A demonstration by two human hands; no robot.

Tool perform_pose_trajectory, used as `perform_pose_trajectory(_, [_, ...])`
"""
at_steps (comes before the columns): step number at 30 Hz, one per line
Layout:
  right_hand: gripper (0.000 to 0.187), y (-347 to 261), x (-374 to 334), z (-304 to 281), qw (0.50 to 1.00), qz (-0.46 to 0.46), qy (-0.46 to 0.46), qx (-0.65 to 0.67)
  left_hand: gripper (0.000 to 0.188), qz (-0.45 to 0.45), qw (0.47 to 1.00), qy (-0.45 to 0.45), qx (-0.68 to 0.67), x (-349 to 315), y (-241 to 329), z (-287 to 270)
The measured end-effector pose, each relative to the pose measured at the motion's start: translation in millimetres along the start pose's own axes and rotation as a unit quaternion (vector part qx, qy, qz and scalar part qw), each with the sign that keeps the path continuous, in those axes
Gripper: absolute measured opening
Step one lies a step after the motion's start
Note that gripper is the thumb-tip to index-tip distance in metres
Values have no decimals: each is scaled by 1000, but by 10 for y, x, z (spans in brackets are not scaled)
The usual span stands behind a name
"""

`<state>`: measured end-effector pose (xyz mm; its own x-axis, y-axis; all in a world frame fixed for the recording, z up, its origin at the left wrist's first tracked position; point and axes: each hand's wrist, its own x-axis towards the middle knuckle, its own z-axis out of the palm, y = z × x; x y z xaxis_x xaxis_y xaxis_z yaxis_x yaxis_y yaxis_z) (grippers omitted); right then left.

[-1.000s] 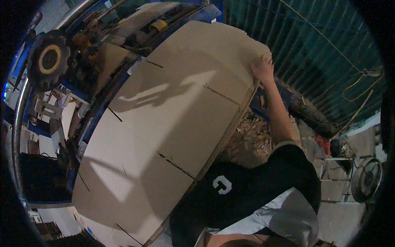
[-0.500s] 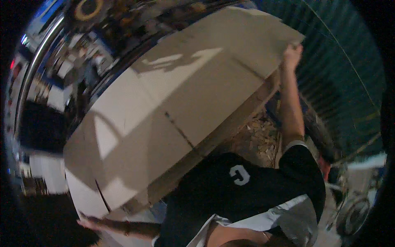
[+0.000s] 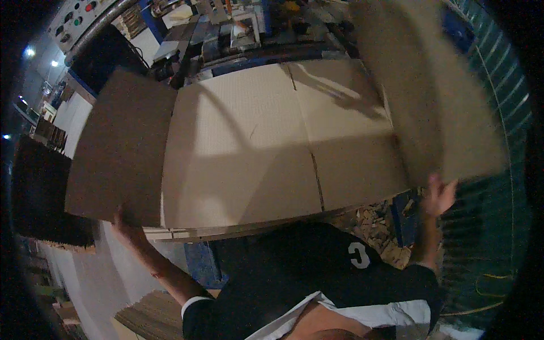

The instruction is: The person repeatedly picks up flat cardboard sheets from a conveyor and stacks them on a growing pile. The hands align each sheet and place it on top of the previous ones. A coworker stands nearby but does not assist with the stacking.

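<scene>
A large brown cardboard sheet (image 3: 243, 147) with creases and slots lies across in front of me, over other layers of cardboard. Its left panel (image 3: 122, 150) is tilted up along a crease. The right panel (image 3: 447, 102) is raised too and blurred by motion. My left hand (image 3: 129, 231) is closed on the lower edge of the left panel, with part of its fingers hidden behind the board. At the near edge of the right panel, my right hand (image 3: 437, 197) pinches the board, thumb on the front face; it is slightly blurred.
Machinery with metal bars (image 3: 226, 39) stands beyond the sheet, and a control panel with buttons (image 3: 76, 22) is at the far left. Cardboard scraps (image 3: 377, 232) lie below on the right, near a green corrugated wall (image 3: 481, 226). Stacked cardboard (image 3: 156, 314) sits at lower left.
The sheet has swung from a diagonal to lying nearly straight across my view. Its left and right end panels have come up at the creases, with my hands at their near edges.
</scene>
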<state>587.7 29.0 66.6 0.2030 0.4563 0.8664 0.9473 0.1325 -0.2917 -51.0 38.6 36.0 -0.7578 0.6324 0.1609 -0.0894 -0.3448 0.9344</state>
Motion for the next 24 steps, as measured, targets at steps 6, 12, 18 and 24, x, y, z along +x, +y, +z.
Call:
perform_pose_trajectory(6, [22, -406, -567, 429, 877, -293, -342, 165, 39, 218, 816, -403, 352, -1110, -228, 678])
perform_pose_trajectory(12, [30, -483, -444, 626, 831, -339, -410, 161, 47, 311, 589, -541, 512, -1137, -176, 1085])
perform_pose_trajectory(18, [46, -169, -240, 1063, 816, -342, -449, 127, 47, 339, 595, -515, 516, -869, -289, 1226])
perform_pose_trajectory(24, [53, -71, 365, 1893, 816, -276, -505, 54, 59, 395, 634, -469, 471, -245, -639, 1781])
